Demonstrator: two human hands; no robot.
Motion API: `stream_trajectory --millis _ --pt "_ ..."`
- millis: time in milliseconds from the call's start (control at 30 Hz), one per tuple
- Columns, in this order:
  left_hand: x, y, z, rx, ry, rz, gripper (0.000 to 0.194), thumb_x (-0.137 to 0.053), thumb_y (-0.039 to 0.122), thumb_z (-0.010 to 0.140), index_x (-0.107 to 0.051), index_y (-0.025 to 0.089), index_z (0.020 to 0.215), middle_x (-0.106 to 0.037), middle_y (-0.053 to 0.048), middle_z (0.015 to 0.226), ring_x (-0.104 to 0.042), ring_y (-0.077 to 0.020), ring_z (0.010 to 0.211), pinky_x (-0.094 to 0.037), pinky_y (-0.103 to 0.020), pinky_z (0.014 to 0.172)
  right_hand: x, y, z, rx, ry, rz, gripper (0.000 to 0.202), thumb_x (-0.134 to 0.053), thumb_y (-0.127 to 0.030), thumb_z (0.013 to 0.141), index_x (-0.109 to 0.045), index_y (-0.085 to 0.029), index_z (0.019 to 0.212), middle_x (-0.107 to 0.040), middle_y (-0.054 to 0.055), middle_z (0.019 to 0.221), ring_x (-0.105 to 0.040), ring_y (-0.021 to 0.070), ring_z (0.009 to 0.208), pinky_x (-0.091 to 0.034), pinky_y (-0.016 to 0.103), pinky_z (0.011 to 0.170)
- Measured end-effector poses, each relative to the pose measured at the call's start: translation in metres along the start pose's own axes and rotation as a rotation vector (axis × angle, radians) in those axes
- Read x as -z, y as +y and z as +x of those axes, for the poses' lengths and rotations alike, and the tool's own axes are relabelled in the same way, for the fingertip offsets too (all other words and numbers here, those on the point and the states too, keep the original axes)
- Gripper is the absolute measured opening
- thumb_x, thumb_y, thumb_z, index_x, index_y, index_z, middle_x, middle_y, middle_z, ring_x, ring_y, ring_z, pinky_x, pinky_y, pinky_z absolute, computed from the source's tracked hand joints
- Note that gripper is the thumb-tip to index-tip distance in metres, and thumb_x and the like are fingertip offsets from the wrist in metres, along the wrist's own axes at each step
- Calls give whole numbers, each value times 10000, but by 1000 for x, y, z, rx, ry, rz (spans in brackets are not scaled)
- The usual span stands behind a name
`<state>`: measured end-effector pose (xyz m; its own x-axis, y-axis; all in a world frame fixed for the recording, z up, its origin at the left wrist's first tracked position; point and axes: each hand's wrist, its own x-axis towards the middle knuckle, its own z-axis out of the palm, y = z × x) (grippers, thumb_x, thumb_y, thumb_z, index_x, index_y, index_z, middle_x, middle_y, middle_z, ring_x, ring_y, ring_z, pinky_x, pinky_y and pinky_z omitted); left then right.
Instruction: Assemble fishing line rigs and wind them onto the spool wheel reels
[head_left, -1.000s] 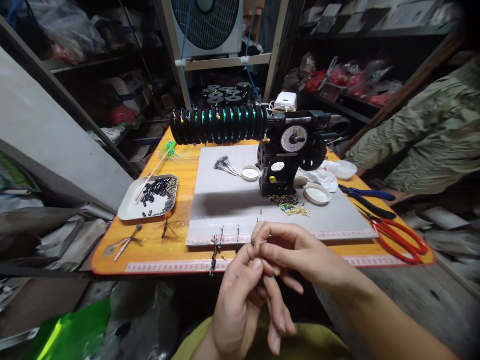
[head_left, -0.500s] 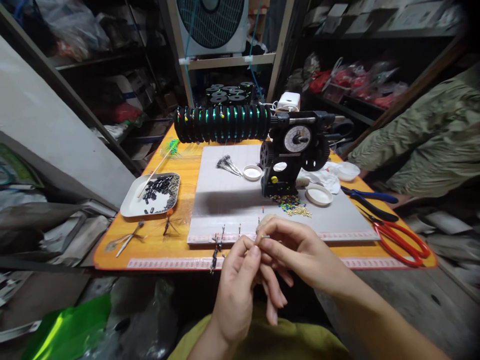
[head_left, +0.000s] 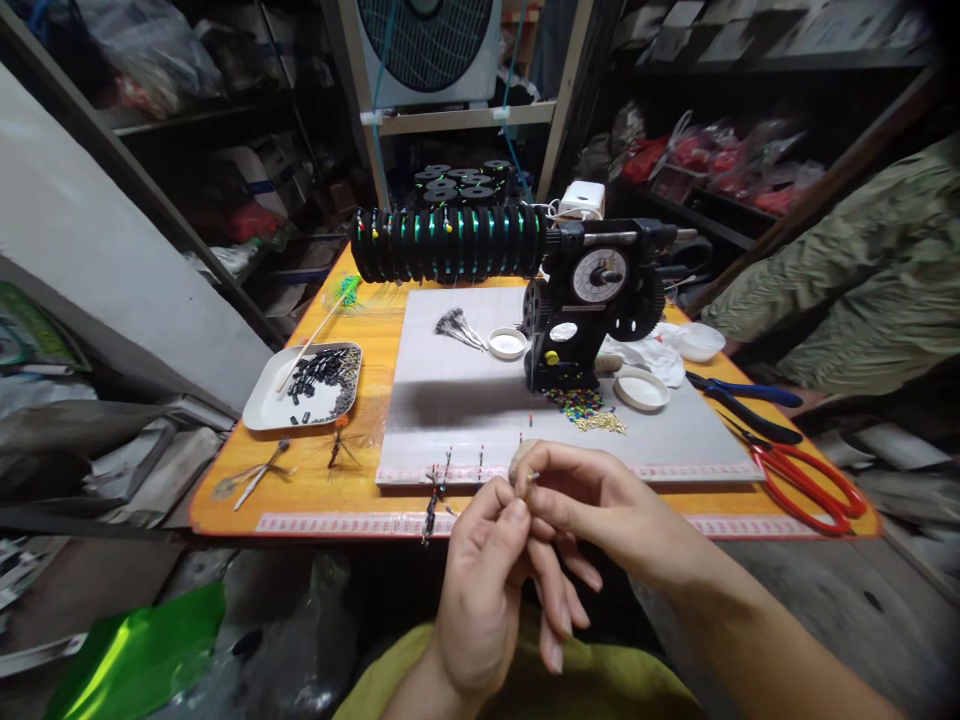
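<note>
My left hand [head_left: 487,580] and my right hand [head_left: 592,500] meet in front of the board's near edge, thumbs and forefingers pinched together. Between the fingertips shows a tiny thin piece [head_left: 532,477], too small to name. Just beyond my hands, on the grey board [head_left: 465,350], lie gold beads [head_left: 600,423] and a heap of multicoloured beads [head_left: 574,402]. Several small dark pieces with orange tips stand near the board's front edge, left of my hands. A dark cluster of small parts [head_left: 431,505] hangs over the table edge there.
A black geared machine [head_left: 570,300] with a row of spools [head_left: 450,243] stands on the board. At left is a white tray [head_left: 259,400] of black parts; at right lie red-handled scissors [head_left: 810,485] and blue-handled pliers [head_left: 750,390]. Someone's patterned clothing [head_left: 847,260] shows at right.
My hands stay pinched together and shift very slightly right, with the fingertips adjusting around the tiny piece. The view has shifted slightly; things on the table stay put.
</note>
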<state>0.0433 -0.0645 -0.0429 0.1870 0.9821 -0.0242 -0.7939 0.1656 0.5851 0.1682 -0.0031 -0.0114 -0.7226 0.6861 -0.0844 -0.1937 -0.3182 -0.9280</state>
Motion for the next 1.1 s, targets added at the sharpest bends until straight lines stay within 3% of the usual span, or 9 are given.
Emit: stream_trajectory --millis 200,600,733,833,933,1000,1100 --pt "-2 -1 0 -37 15 -22 266 -507 312 978 -584 143 788 -616 24 398 -682 -126 461 -479 -124 444 -1 7 0 -1 -10 99 163 -589 -336 951 -544 -180 931 -543 -74 669 -497 1 365 -370 79 351" --pt "2 -5 2 -56 -61 -10 270 -438 326 1001 -565 150 840 -688 -23 512 -614 -111 383 -414 -124 363 -7 10 4 -40 7 325 221 -679 -358 883 -553 -176 892 -542 -68 640 -357 -17 339 -281 81 323" --pt "6 6 4 -47 -45 265 339 -408 381 1005 -595 143 854 -724 -66 654 -592 -123 430 -432 -181 372 -3 10 2 5 58 211 212 -658 -366 898 -563 -178 873 -494 -77 582 -457 33 374 -348 128 364" --pt "5 21 3 -104 0 662 380 -396 330 1015 -671 126 850 -712 -75 727 -632 -154 603 -516 -260 593 2 4 -3 29 112 86 212 -650 -383 903 -572 -189 863 -474 -71 570 -515 71 475 -399 170 451" --pt "-2 35 5 -229 20 975 349 -418 296 1010 -710 157 878 -712 -79 869 -649 -196 844 -487 -291 780 6 -8 -9 67 173 -119 208 -668 -375 892 -610 -183 837 -561 -23 723 -486 59 574 -349 165 486" --pt "-8 40 11 -304 48 1039 274 -443 293 1002 -691 187 954 -686 -68 990 -621 -197 956 -461 -286 844 7 -16 -12 131 213 -288 188 -661 -370 897 -637 -192 839 -583 -5 809 -500 75 646 -378 185 540" --pt "-20 43 29 -311 120 947 191 -501 318 982 -623 231 1100 -637 -36 1078 -583 -173 1031 -436 -261 896 6 -25 -16 204 274 -596 165 -631 -358 916 -650 -213 841 -609 11 844 -557 128 773 -428 232 663"
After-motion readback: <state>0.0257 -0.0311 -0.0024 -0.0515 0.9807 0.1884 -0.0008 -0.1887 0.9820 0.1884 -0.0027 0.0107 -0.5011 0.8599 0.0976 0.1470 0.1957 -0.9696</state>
